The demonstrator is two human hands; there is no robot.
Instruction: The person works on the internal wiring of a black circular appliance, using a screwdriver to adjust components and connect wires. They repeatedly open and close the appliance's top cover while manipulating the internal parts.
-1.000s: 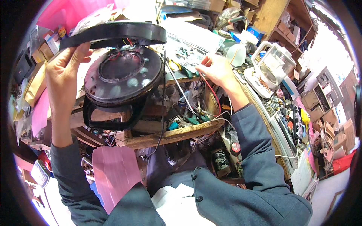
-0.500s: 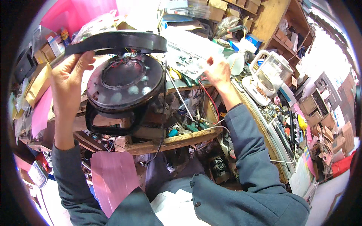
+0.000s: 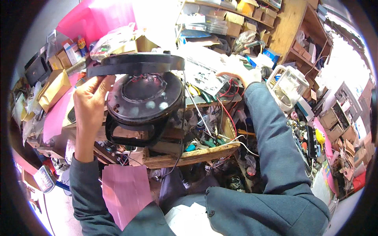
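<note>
Printing shows on several things around the bench. The blue bottle (image 3: pixel 81 46) at the upper left carries a coloured label, and the blue box (image 3: pixel 271 55) at the back right has pale marks; the lettering on both is too small to make out. The calculator (image 3: pixel 44 179) at the lower left has rows of keys, their symbols blurred.

The left hand (image 3: pixel 91 96) reaches up with the forearm nearly vertical and pinches the lower left edge of a black cover (image 3: pixel 138 65), thumb toward the other fingers. The cover is seen almost edge-on, tilted up above a round black appliance body (image 3: pixel 143 103), which sits at the bench's front edge, left of centre, its loop-shaped handle (image 3: pixel 136 140) toward the person. Thin red wires (image 3: pixel 143 78) show between the cover and the body, and a black cord (image 3: pixel 183 118) hangs down on the right side.

The right arm stretches forward, and the right hand (image 3: pixel 240 74) is over the right part of the bench, its fingers pointing left, near a clear plastic bag (image 3: pixel 202 76) of small parts. A red wire (image 3: pixel 228 112) loops just below it.

Glare washes out the back of the right hand, so I cannot tell whether its fingers hold anything. The cover's inner face is mostly hidden, and the left fingertips are partly out of sight.
</note>
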